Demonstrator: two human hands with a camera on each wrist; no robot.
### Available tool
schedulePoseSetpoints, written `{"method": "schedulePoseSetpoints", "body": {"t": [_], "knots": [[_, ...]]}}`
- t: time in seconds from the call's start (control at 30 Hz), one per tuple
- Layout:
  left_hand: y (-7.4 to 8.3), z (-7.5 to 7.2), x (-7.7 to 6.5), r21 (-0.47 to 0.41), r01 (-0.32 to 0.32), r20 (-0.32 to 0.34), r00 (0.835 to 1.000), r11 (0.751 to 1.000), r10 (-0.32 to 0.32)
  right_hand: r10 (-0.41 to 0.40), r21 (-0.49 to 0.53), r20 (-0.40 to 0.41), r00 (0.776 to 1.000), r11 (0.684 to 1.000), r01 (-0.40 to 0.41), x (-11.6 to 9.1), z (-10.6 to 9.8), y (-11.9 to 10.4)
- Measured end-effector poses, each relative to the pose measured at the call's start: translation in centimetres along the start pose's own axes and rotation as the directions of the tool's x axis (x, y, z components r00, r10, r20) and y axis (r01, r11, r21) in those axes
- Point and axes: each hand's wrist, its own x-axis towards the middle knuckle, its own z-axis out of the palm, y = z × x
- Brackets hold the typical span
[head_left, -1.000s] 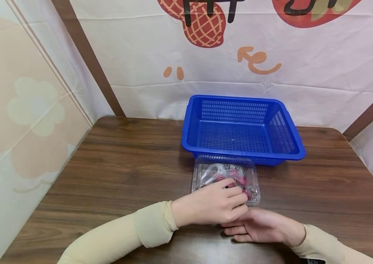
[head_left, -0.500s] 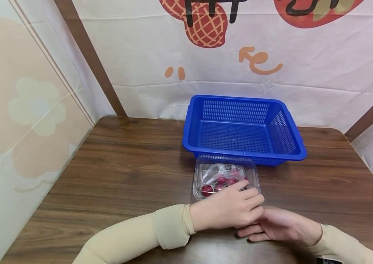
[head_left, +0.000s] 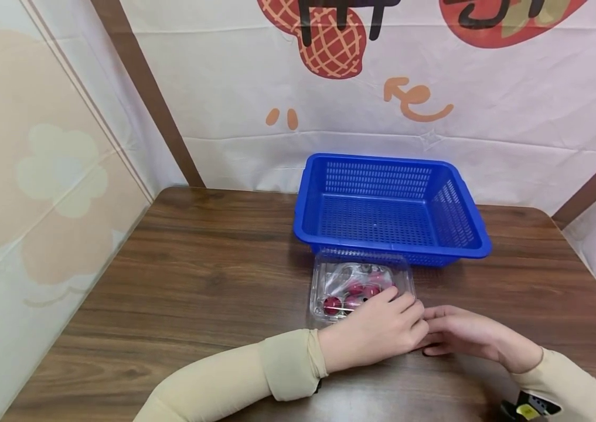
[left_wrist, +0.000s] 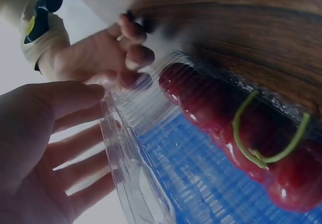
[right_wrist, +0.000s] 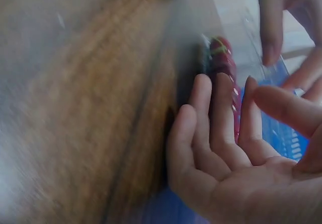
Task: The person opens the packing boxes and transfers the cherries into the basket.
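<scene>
A clear plastic clamshell box [head_left: 324, 272] of dark red cherries [left_wrist: 297, 178] lies on the table. One cherry shows a curved green stem [left_wrist: 239, 133] in the left wrist view. My left hand [head_left: 379, 328] reaches across the front of the box. Its thumb and fingers pinch the clear rim [left_wrist: 123, 168], thumb on the near side and fingers behind. At the right front corner is my right hand [head_left: 474, 334], fingers loosely bent and fingertips close by the left hand. The right wrist view shows its fingers spread beside the box. The left hand covers part of the cherries in the head view.
Directly behind the box stands a blue plastic basket [head_left: 392, 243] with slotted walls, its front rim over the box's back edge in the head view. The brown wooden table [head_left: 213, 264] ends at a printed cloth backdrop [head_left: 234, 158].
My left hand has slid right along the box's front edge, uncovering more cherries. The right hand has moved right and slightly away from me, now at the box's right corner.
</scene>
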Motion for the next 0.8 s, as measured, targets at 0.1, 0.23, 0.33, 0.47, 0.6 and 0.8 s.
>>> {"method": "schedulePoseSetpoints", "body": {"t": [0.1, 0.23, 0.33, 0.47, 0.6, 0.8], "knots": [[0.28, 0.06, 0.24, -0.03, 0.036, 0.021, 0.999, 0.999, -0.035, -0.006, -0.028, -0.003, 1.0, 1.0, 0.006, -0.17, -0.39, -0.29], [0.41, -0.04, 0.46, -0.016, 0.034, 0.052, 0.998, 0.999, -0.033, -0.009, -0.024, 0.016, 1.0, 1.0, 0.009, -0.22, -0.71, -0.35], [0.42, -0.18, 0.62, 0.0, 0.012, 0.078, 0.997, 1.0, -0.012, -0.017, -0.027, 0.031, 0.999, 0.999, 0.017, -0.09, -0.8, -0.27], [0.45, -0.31, 0.79, 0.015, -0.013, 0.093, 0.996, 1.0, 0.012, -0.017, -0.048, 0.034, 0.999, 0.999, 0.019, 0.08, -0.83, -0.27], [0.63, -0.31, 0.9, 0.037, -0.031, 0.09, 0.996, 0.999, 0.027, -0.009, -0.073, 0.023, 1.0, 0.997, 0.011, 0.23, -0.85, -0.34], [0.73, -0.23, 0.9, 0.053, -0.049, 0.076, 0.996, 0.997, 0.044, 0.021, -0.071, 0.02, 1.0, 0.997, -0.02, 0.54, -0.83, -0.56]]}}
